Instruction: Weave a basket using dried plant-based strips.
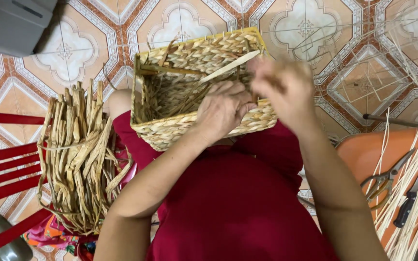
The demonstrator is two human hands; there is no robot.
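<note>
No packages, labels, signs or screens in view.

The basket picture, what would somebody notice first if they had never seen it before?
First comes the rectangular woven straw basket on the lap of a person in red clothes, in the middle. The left hand grips its near rim while the right hand, blurred, pinches a flat pale strand in its fingers. A bundle of dried brown fibre strips lies on the left.
</note>
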